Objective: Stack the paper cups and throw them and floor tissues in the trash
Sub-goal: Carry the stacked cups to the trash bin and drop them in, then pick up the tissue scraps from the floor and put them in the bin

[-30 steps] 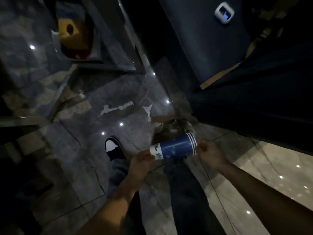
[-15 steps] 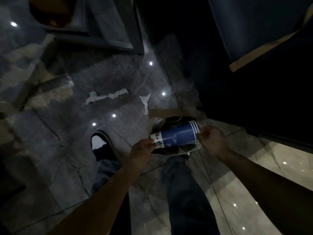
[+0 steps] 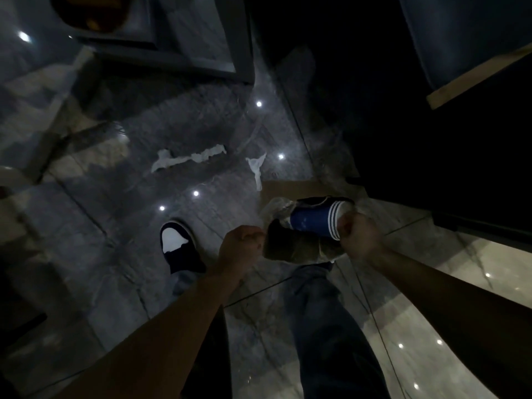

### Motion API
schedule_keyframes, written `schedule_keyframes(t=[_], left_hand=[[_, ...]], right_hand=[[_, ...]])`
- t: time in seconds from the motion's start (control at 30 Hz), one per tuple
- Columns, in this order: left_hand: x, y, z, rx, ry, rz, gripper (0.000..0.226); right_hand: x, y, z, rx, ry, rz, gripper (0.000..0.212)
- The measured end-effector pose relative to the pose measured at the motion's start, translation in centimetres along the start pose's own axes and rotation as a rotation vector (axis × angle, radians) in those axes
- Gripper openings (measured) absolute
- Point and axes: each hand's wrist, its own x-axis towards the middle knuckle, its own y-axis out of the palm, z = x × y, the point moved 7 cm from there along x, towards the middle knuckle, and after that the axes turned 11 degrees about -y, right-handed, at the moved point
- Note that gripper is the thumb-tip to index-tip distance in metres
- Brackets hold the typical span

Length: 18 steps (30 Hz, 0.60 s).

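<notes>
A blue stack of paper cups [image 3: 312, 221] with white stripes lies on its side, its rim end sunk into the trash bag [image 3: 290, 249], a crumpled clear liner over a dark bin on the floor. My right hand [image 3: 359, 237] grips the striped end of the stack. My left hand [image 3: 243, 244] is closed at the bag's left edge and seems to pinch the liner. Two white floor tissues lie beyond: a long torn strip [image 3: 187, 159] and a smaller piece [image 3: 256, 168].
A flat cardboard piece [image 3: 288, 187] lies just behind the bag. My left shoe [image 3: 178, 243] stands on the glossy tiled floor. Dark furniture [image 3: 431, 139] fills the right side, and a metal-framed stand [image 3: 187, 64] is at the top left.
The cup stack has gone down from in front of me into the trash bag. My left hand has let go of the cups' rim and closed at the bag's edge.
</notes>
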Motion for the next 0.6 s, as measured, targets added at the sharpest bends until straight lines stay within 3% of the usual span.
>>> schedule_keyframes(t=[0.47,0.6], left_hand=[[-0.8,-7.8,1.8,-0.095,-0.061,-0.064,0.018],[-1.6,-11.3,1.2,0.015,0.078,-0.138,0.011]], right_hand=[[-0.8,2.4,7.2,0.022,-0.019,0.085,0.016],[-0.8,3.2,11.1,-0.015,-0.102,0.09,0.02]])
